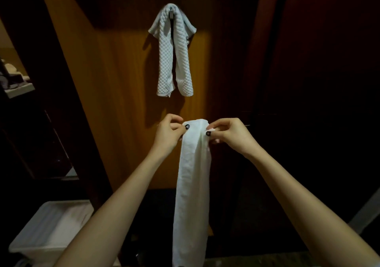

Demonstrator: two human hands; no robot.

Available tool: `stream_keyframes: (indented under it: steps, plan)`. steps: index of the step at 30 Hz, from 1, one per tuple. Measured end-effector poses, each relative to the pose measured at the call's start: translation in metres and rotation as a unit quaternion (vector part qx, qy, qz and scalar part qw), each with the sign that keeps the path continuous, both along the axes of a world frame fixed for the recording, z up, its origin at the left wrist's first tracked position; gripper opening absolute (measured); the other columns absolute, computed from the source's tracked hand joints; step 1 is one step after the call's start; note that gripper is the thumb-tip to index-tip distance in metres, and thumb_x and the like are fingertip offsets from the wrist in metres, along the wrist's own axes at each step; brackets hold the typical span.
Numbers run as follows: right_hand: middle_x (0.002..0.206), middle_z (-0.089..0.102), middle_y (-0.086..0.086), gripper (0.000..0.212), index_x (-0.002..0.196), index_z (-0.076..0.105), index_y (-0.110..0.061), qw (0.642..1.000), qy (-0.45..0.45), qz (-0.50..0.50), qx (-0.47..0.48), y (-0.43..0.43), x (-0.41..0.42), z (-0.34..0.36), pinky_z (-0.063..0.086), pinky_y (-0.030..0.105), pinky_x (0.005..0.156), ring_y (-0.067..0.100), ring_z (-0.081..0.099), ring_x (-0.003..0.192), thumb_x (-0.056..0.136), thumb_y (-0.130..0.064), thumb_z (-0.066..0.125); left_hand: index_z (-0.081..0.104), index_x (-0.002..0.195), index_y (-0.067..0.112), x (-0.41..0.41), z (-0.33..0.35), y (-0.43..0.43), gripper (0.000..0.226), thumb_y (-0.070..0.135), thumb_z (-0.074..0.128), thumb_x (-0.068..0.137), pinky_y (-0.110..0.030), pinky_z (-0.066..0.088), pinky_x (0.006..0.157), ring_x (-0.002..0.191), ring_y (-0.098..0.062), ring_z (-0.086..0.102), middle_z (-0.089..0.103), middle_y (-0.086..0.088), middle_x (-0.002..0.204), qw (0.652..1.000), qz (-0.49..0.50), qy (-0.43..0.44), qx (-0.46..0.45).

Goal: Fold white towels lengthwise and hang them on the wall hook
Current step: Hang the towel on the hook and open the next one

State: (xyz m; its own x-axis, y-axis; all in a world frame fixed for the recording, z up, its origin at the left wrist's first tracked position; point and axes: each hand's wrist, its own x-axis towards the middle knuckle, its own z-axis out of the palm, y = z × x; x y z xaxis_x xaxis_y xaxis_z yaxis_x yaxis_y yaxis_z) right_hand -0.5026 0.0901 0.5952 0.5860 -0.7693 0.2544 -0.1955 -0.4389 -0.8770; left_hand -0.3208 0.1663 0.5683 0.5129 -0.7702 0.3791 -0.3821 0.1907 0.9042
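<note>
A plain white towel [193, 184] hangs straight down in front of me as a long narrow strip, folded lengthwise. My left hand [168, 133] pinches its top left corner and my right hand [228, 132] pinches its top right corner, close together. Higher up on the wooden wall a quilted white towel [173, 56] is draped over a dark hook [171, 13], both ends hanging down. The held towel's top edge is well below that hanging towel.
A white plastic bin [51, 227] with white cloth inside stands at the lower left. A shelf [18, 87] with dim items is at the far left. Dark wooden panels [308, 81] fill the right side.
</note>
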Motion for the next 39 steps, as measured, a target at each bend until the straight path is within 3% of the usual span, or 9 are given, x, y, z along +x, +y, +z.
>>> stream_keyframes:
  steps: [3, 7, 11, 14, 18, 22, 28, 33, 39]
  plan:
    - [0.088, 0.074, 0.017, 0.019, 0.098, 0.068, -0.007, 0.998, 0.007, 0.067, -0.012, 0.004, 0.003, 0.009, 0.059, 0.035, 0.081, 0.021, 0.073, 0.083, 0.084, 0.006, 0.067, 0.062, 0.083, 0.018, -0.005, 0.004, -0.002, 0.01, 0.01, 0.067, 0.087, -0.015, 0.045, 0.05, 0.052, -0.004, 0.056, 0.065, -0.001, 0.064, 0.999, -0.013, 0.002, -0.033]
    - [0.08, 0.074, 0.006, 0.006, 0.09, 0.073, -0.007, 0.99, 0.008, 0.002, -0.142, 0.008, 0.006, 0.021, 0.059, 0.035, 0.077, 0.011, 0.072, 0.076, 0.086, -0.006, 0.069, 0.061, 0.079, 0.012, -0.004, 0.01, -0.001, 0.011, 0.008, 0.067, 0.087, -0.018, 0.049, 0.053, 0.058, -0.009, 0.061, 0.068, -0.004, 0.064, 0.993, -0.068, 0.068, -0.065]
    - [0.082, 0.065, -0.003, 0.004, 0.082, 0.072, -0.015, 0.965, 0.04, -0.006, -0.26, 0.01, 0.006, 0.035, 0.047, 0.027, 0.07, 0.011, 0.06, 0.079, 0.084, -0.017, 0.074, 0.059, 0.081, 0.009, -0.007, 0.013, 0.0, 0.009, 0.007, 0.064, 0.088, -0.016, 0.051, 0.054, 0.061, -0.006, 0.067, 0.07, 0.0, 0.063, 0.984, -0.12, 0.111, -0.075]
    - [0.096, 0.055, -0.005, 0.007, 0.082, 0.068, -0.019, 0.95, 0.081, -0.007, -0.3, 0.011, 0.011, 0.042, 0.043, 0.025, 0.079, 0.012, 0.05, 0.095, 0.084, -0.024, 0.073, 0.06, 0.08, 0.009, -0.011, 0.014, 0.001, 0.009, 0.007, 0.065, 0.088, -0.015, 0.049, 0.052, 0.055, -0.003, 0.062, 0.066, 0.003, 0.057, 0.979, -0.133, 0.133, -0.082]
    - [0.104, 0.054, -0.003, 0.014, 0.085, 0.069, -0.015, 0.95, 0.082, -0.013, -0.301, 0.011, 0.013, 0.047, 0.048, 0.037, 0.092, 0.016, 0.051, 0.105, 0.085, -0.028, 0.072, 0.063, 0.081, 0.01, -0.016, 0.02, 0.001, 0.008, 0.009, 0.065, 0.089, -0.023, 0.052, 0.06, 0.064, -0.013, 0.062, 0.067, -0.007, 0.066, 0.975, -0.143, 0.148, -0.078]
    - [0.101, 0.06, -0.001, 0.011, 0.081, 0.069, -0.014, 0.969, 0.025, 0.011, -0.244, 0.011, 0.011, 0.052, 0.05, 0.037, 0.09, 0.015, 0.059, 0.098, 0.082, -0.023, 0.076, 0.061, 0.081, 0.009, -0.02, 0.026, 0.002, 0.01, 0.009, 0.063, 0.09, -0.028, 0.039, 0.059, 0.07, -0.024, 0.046, 0.054, -0.021, 0.075, 0.974, -0.147, 0.147, -0.089]
    - [0.074, 0.066, -0.003, 0.012, 0.077, 0.07, -0.015, 0.97, 0.014, -0.016, -0.241, 0.008, 0.01, 0.053, 0.043, 0.019, 0.062, 0.002, 0.056, 0.068, 0.082, -0.024, 0.075, 0.063, 0.084, 0.01, -0.026, 0.025, 0.0, 0.008, 0.012, 0.061, 0.09, -0.028, 0.033, 0.06, 0.067, -0.024, 0.041, 0.052, -0.02, 0.079, 0.957, -0.179, 0.197, -0.114]
    - [0.063, 0.059, -0.005, 0.018, 0.072, 0.066, -0.016, 0.971, 0.009, -0.046, -0.233, 0.003, 0.009, 0.057, 0.035, 0.012, 0.051, 0.001, 0.048, 0.057, 0.081, -0.028, 0.076, 0.065, 0.097, 0.014, -0.033, 0.025, 0.0, 0.022, 0.006, 0.072, 0.078, -0.024, 0.054, 0.077, 0.088, -0.015, 0.068, 0.073, -0.003, 0.09, 0.96, -0.196, 0.167, -0.107]
    - [0.082, 0.068, 0.016, 0.02, 0.08, 0.063, -0.012, 0.984, -0.013, 0.0, -0.179, -0.007, -0.013, 0.054, 0.047, 0.035, 0.067, 0.02, 0.061, 0.071, 0.086, -0.029, 0.071, 0.055, 0.094, 0.012, -0.027, 0.035, -0.005, 0.022, -0.005, 0.066, 0.083, -0.02, 0.053, 0.062, 0.076, -0.013, 0.069, 0.073, -0.002, 0.083, 0.949, -0.173, 0.214, -0.154]
